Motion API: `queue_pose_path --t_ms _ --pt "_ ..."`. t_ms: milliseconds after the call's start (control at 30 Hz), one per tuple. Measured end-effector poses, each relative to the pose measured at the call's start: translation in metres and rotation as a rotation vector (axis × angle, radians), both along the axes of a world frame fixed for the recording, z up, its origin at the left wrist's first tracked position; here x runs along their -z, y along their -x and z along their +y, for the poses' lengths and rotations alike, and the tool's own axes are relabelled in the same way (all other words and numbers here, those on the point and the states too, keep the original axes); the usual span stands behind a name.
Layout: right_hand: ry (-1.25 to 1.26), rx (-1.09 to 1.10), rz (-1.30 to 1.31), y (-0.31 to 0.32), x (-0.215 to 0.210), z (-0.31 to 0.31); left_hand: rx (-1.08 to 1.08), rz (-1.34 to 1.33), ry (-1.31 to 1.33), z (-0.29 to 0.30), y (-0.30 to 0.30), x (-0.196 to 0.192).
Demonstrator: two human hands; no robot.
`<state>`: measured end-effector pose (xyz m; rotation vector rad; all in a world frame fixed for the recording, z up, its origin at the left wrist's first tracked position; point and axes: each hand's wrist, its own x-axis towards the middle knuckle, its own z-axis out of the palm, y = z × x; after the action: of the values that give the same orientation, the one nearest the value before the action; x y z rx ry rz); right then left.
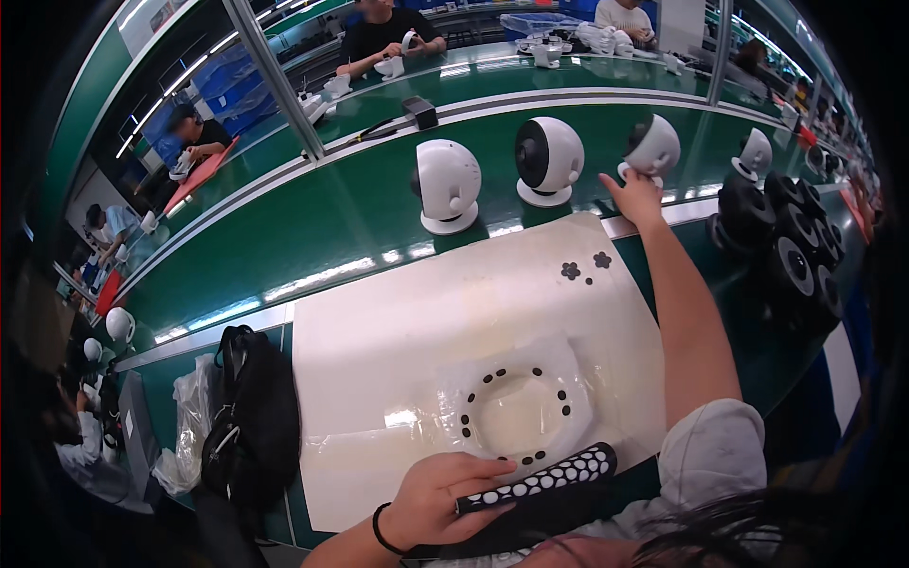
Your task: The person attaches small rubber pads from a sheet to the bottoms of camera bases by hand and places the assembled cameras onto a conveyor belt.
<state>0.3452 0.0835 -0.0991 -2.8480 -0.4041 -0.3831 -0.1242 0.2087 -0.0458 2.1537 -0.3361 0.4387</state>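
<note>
My left hand (437, 502) is closed around a dark, tube-like piece patterned with white ovals (559, 476), held low over the front of the pale mat (369, 350). Stretched out to the far right, my right hand (636, 197) has its fingers at the base of a white rounded device on a small round foot (655, 144). That device tilts a little. Two similar devices stand to its left: one white (449, 185), one with a black round front (547, 159). On the mat lies a translucent ring-shaped piece (578, 431) with several small black oval pads around its opening.
Dark flower-shaped pieces (570, 272) lie at the mat's far right. Black round speaker-like parts (795, 246) are piled at the right. A black bag (248, 417) and clear plastic wrapping (189, 417) sit left. Another white device (753, 151) stands farther right. Co-workers sit across the green bench (331, 213).
</note>
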Motion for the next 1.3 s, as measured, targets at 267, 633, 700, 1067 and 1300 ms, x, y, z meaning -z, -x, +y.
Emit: queue_pose_path --t_ms 267,633,700,1067,1300 --pt "-0.090 -0.039 0.085 0.035 0.011 0.071 -0.015 0.152 0.076 -0.008 -0.004 -0.001" --pt "0.110 -0.192 0.071 0.044 0.002 0.033 -0.063 0.174 0.180 -0.005 0.005 0.002" --pt "0.160 -0.250 0.078 0.050 -0.008 0.029 -0.069 0.194 0.195 -0.003 0.006 0.003" --pt "0.190 -0.241 0.026 0.048 -0.010 0.022 -0.029 0.096 0.121 -0.004 0.003 -0.001" --pt "0.127 -0.301 -0.133 0.075 -0.009 -0.029 -0.080 0.217 0.263 -0.002 0.012 -0.004"
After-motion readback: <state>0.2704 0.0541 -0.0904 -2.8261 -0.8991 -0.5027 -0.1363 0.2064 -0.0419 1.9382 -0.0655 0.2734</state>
